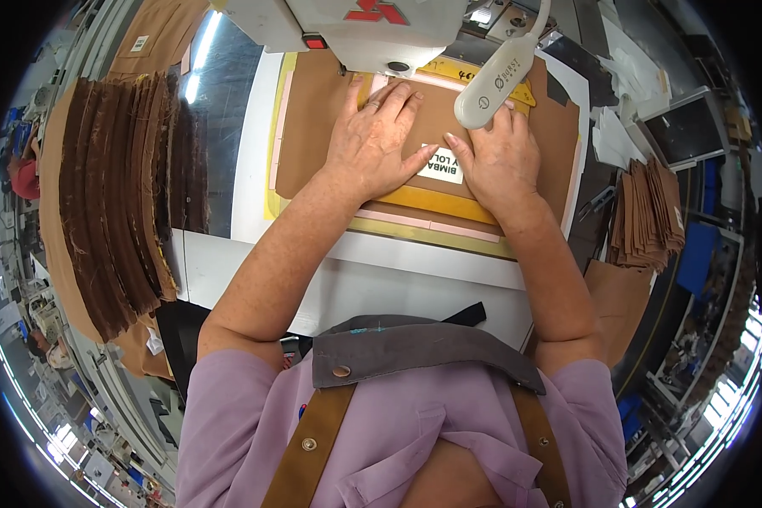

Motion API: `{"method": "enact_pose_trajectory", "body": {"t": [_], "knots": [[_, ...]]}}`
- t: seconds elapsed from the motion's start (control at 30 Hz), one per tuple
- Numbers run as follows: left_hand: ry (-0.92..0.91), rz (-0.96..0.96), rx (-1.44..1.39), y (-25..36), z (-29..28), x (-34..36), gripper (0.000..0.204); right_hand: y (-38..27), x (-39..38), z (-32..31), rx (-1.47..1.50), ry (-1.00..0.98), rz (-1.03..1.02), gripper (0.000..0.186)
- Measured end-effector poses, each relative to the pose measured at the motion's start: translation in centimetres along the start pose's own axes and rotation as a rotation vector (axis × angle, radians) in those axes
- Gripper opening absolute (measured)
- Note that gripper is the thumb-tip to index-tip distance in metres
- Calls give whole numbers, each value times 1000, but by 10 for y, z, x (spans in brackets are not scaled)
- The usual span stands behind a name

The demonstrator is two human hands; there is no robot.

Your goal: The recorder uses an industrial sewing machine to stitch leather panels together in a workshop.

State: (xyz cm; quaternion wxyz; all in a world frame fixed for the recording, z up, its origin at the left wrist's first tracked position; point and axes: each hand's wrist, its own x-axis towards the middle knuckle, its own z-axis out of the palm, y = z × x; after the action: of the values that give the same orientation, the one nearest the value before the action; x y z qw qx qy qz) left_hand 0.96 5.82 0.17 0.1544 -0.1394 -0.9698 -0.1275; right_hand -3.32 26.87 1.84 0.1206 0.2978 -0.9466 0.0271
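My left hand point(379, 140) lies spread on a brown panel point(305, 161) under the white sewing machine head point(356, 34), fingertips near the machine's front underside. My right hand point(499, 157) rests open on the panel's right side, its fingertips partly behind a white hanging lamp point(491, 85). A white label point(440, 173) sits between my thumbs. The panel lies in a yellow template point(271, 203) with pink strips, with a mustard band point(423, 199) along its near edge and another at the back. Whether my hands touch the label is hard to tell.
Tall rows of brown pieces point(114, 203) stand left of the white table point(271, 288), and brown stacks point(643, 212) lie at the right beside scissors point(594, 203). A grey monitor point(681, 123) is at the upper right. A person in red point(27, 169) is at the far left.
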Motion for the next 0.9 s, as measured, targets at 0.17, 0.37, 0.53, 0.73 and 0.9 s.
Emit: {"method": "enact_pose_trajectory", "body": {"t": [0.17,0.37,0.53,0.73,0.9], "knots": [[-27,-27,19,-1,-1,-2,67,-6,5,-1,20,-11,2,48],[-60,-38,24,-1,-3,-1,69,-10,10,-1,13,-47,-18,47],[13,2,-17,-3,-5,-3,65,-10,13,-6,-4,-25,-54,51],[-73,-15,56,-3,-4,-2,62,-14,21,-10,-43,-124,-60,59],[-66,13,109,-4,-5,0,64,-11,22,-7,-34,-50,-113,60]]}}
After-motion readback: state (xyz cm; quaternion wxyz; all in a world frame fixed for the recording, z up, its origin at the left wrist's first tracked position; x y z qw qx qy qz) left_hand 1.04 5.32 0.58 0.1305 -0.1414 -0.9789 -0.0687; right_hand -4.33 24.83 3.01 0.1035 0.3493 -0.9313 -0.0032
